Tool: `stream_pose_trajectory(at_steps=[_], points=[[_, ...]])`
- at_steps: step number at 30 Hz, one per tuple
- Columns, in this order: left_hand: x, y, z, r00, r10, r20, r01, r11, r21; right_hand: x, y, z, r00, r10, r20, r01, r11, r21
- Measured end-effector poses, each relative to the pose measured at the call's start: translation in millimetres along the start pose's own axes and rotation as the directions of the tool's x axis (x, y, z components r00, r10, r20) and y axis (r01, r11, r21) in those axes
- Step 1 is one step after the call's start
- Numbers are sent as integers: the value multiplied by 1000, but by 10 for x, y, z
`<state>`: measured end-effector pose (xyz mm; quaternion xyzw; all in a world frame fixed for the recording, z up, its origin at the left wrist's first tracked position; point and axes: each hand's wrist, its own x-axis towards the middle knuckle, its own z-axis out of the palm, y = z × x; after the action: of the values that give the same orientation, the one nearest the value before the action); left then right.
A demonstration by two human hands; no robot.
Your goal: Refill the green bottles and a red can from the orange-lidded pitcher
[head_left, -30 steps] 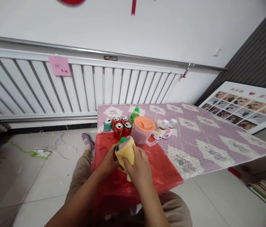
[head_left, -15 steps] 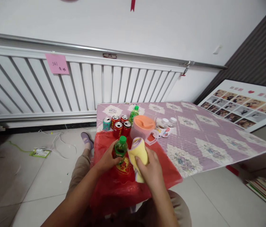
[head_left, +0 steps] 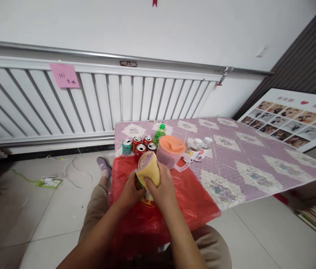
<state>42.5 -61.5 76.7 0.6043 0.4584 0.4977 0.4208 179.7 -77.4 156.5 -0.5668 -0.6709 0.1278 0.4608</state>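
Note:
My left hand (head_left: 131,192) is wrapped round a green plastic bottle (head_left: 138,184), most of which the cloth and fingers hide. In my right hand (head_left: 162,185) is a rolled yellow cloth (head_left: 150,170) with a lilac edge, held against the bottle's upper part and covering its cap. Both hands are over a red plastic bag (head_left: 186,198) with a yellow print, spread on the near end of the table. Just beyond them stand several red cans (head_left: 140,150), a teal can (head_left: 126,147), another green bottle (head_left: 160,132) and a clear pitcher with an orange lid (head_left: 172,145).
Two white-capped bottles (head_left: 202,147) stand right of the pitcher on the purple floral tablecloth (head_left: 227,160). A white radiator (head_left: 104,97) runs along the wall behind. A green power strip (head_left: 49,183) and cables lie on the floor at left. A photo board (head_left: 289,119) leans at right.
My right hand has brought the yellow cloth left and up onto the green bottle's top, so its cap is now hidden. The view has shifted slightly.

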Motion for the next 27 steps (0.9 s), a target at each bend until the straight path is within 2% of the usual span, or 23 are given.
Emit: stream_pose_trajectory(at_steps=[5,8,11,16,19,22,25,27], points=[[5,-54,61,998,25,-51,-24,999,22,-229,224,53,984,174,21,-175,974,140],[-2,-88,51,997,28,-67,-25,998,55,-341,374,67,952,287,111,-304,933,192],[-6,-107,-27,998,56,0,-56,995,85,-407,513,-8,904,366,220,-410,887,213],[28,-142,-211,992,49,119,-57,996,64,-334,515,-265,871,462,170,-491,837,242],[63,-160,-243,983,31,181,-33,999,6,-223,365,-312,863,473,178,-504,782,366],[65,-149,-198,978,35,208,-30,999,-27,-139,225,-224,885,421,201,-466,778,422],[18,-131,-120,993,23,117,-20,1000,-24,-121,186,-95,900,379,213,-434,810,394],[-26,-136,-70,999,6,38,-6,1000,8,-148,222,-34,885,392,251,-463,792,398]])
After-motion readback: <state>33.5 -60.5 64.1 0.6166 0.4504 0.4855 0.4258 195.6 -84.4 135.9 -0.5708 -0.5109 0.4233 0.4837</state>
